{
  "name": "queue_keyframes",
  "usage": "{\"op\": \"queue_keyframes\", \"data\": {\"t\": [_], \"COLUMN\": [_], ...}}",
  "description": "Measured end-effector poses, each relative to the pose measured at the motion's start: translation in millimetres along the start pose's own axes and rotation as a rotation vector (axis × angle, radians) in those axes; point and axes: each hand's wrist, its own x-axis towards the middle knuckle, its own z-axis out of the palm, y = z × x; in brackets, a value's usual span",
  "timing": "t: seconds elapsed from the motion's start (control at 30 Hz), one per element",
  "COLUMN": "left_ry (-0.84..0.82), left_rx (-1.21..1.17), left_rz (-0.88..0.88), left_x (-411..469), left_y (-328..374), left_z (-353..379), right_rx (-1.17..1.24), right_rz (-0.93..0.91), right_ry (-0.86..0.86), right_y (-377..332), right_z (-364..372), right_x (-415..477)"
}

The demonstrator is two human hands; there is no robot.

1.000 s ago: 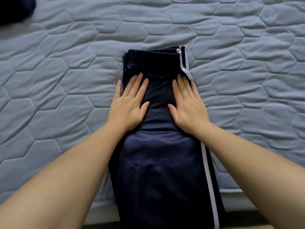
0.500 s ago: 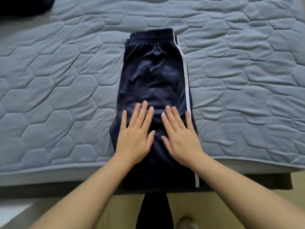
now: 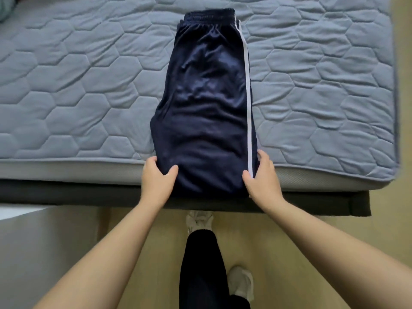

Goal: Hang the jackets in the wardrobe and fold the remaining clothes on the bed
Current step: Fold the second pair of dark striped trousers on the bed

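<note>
Navy track trousers point(image 3: 207, 103) with a white side stripe lie folded lengthwise on the grey quilted bed point(image 3: 78, 85), waistband at the far end, near fold hanging at the mattress edge. My left hand point(image 3: 157, 177) grips the near left corner of the fold, thumb on top and fingers curled under the cloth. My right hand point(image 3: 263, 177) grips the near right corner beside the stripe in the same way.
The mattress front edge and dark bed frame point(image 3: 66, 195) run across below the trousers. My legs and pale shoes point(image 3: 199, 221) stand on the wooden floor. A bundle of cloth point(image 3: 5, 7) shows at the far left corner. The bed's right edge point(image 3: 394, 85) is near.
Both hands slid back from pressing flat on the trousers to the near fold and now grip its two corners. The view has pulled back, so the floor and my feet show.
</note>
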Motion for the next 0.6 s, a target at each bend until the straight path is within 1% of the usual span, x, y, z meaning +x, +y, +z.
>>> {"op": "queue_keyframes", "data": {"t": [0.03, 0.1, 0.17, 0.27, 0.37, 0.47, 0.53, 0.6], "left_ry": [-0.021, -0.069, -0.111, -0.181, -0.291, -0.379, -0.385, -0.35], "left_rx": [-0.055, -0.102, -0.095, -0.053, -0.003, -0.048, -0.114, -0.145], "left_rz": [-0.072, -0.196, -0.263, -0.3, -0.324, -0.373, -0.39, -0.38], "left_x": [-2.4, -3.7, -4.0, -7.6, -25.8, -58.3, -81.7, -100.8], "left_y": [-1.1, -5.1, -12.8, -24.4, -35.6, -43.8, -42.9, -35.8], "left_z": [2.6, 7.8, 10.4, 5.7, -2.9, -13.5, -23.5, -35.9], "right_rx": [0.064, 0.081, 0.044, 0.098, 0.145, 0.153, 0.208, 0.296], "right_rz": [0.081, 0.214, 0.254, 0.305, 0.387, 0.402, 0.398, 0.399], "right_ry": [0.001, -0.038, -0.096, -0.148, -0.259, -0.332, -0.333, -0.337], "right_y": [0.6, 4.6, 11.3, 25.1, 40.3, 50.4, 51.8, 47.8], "right_z": [0.4, 2.6, 4.6, 2.1, -6.4, -17.7, -27.7, -40.6], "right_x": [-0.5, 0.8, 2.0, 3.9, -10.6, -40.0, -59.4, -76.1]}}
